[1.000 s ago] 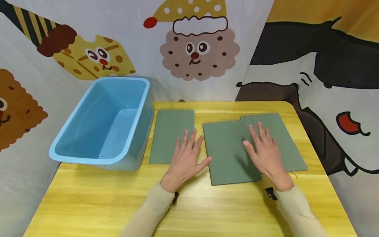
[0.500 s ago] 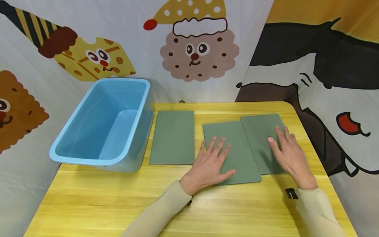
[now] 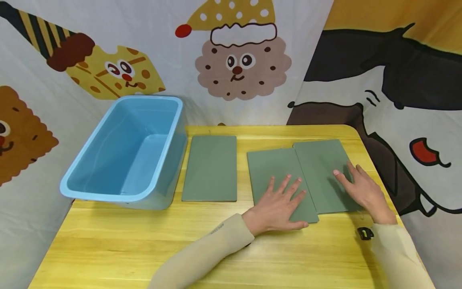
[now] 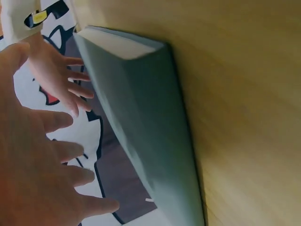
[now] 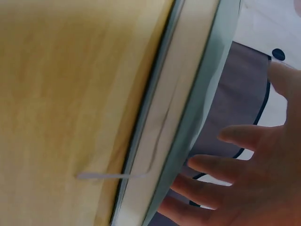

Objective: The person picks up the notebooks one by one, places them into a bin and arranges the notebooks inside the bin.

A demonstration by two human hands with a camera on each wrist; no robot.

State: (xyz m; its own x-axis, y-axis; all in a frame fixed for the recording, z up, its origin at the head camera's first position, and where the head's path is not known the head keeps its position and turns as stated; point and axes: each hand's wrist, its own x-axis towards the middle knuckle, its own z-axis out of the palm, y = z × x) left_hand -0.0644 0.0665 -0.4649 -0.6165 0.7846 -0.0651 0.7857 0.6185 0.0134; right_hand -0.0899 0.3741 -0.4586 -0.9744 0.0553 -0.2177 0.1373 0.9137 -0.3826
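Note:
Three green hardcover notebooks lie on the table. In the head view there is a left notebook point(image 3: 209, 168), a middle notebook point(image 3: 267, 166) and a right notebook point(image 3: 317, 164), the last two edge to edge. My left hand point(image 3: 278, 206) is spread over the near part of the middle notebook, fingers apart and holding nothing. At the right side of the right notebook is my right hand point(image 3: 369, 196), thumb over the cover and fingers by its edge. Its fingers point(image 5: 221, 167) reach loosely beside the cover in the right wrist view, where the page edges and a ribbon bookmark point(image 5: 103, 176) show.
A blue plastic bin point(image 3: 164, 176) stands at the left of the wooden table point(image 3: 119, 241), nothing visible inside it. Behind the table hangs a cloth point(image 3: 242, 108) printed with cartoon figures. The table's right edge runs close to my right hand.
My left hand has moved right, from the left notebook onto the middle one. My right hand has shifted right, from between two notebooks to the right one's outer edge. The notebooks stay in place.

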